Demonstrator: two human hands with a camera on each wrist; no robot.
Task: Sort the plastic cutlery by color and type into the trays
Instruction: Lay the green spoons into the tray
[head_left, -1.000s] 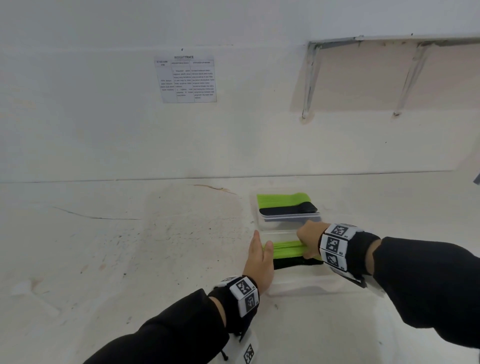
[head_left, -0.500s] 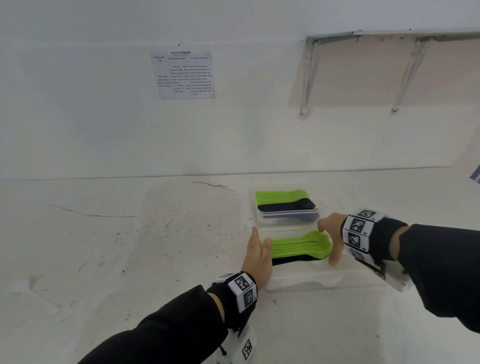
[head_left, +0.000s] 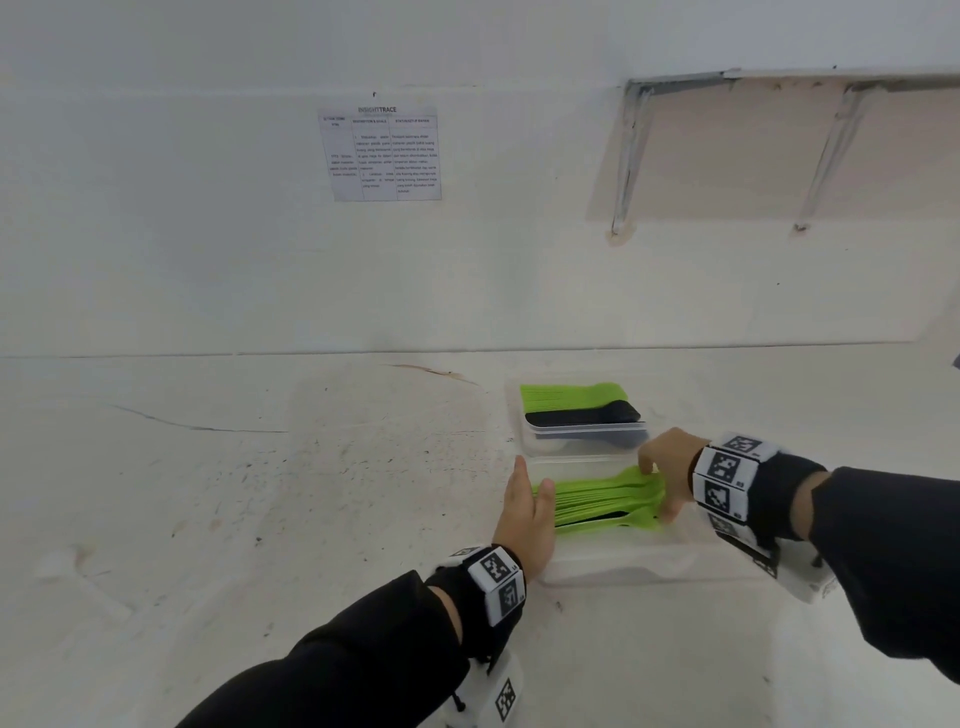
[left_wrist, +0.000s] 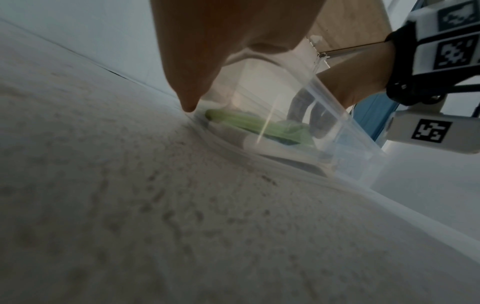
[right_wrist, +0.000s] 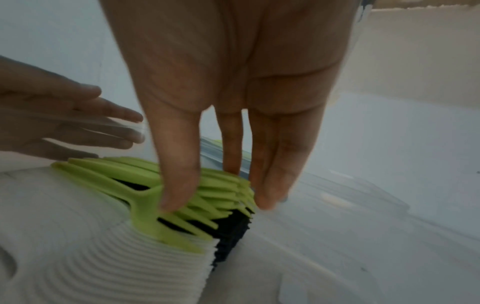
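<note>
A clear near tray (head_left: 623, 571) holds a fanned stack of green forks (head_left: 608, 499) over black forks (head_left: 592, 517). My left hand (head_left: 524, 499) lies flat, fingers straight, against the tray's left wall (left_wrist: 337, 131). My right hand (head_left: 670, 478) is at the right end of the stack. In the right wrist view its straight fingers (right_wrist: 270, 174) and thumb touch the heads of the green forks (right_wrist: 124, 176) from both sides. Black forks (right_wrist: 231, 230) and white forks (right_wrist: 155, 267) lie beneath. A far tray (head_left: 524, 441) holds green cutlery (head_left: 571, 395) and black cutlery (head_left: 582, 415).
Both trays sit on a stained white surface (head_left: 311, 493) near a white wall. A printed sheet (head_left: 384, 153) hangs on that wall, and a recess with metal brackets (head_left: 628, 156) is up on the right. Bare surface lies to the left of the trays.
My right hand slid from the middle of the green stack to its right end and now touches the fork heads. The green forks have fanned out. My left hand stayed put.
</note>
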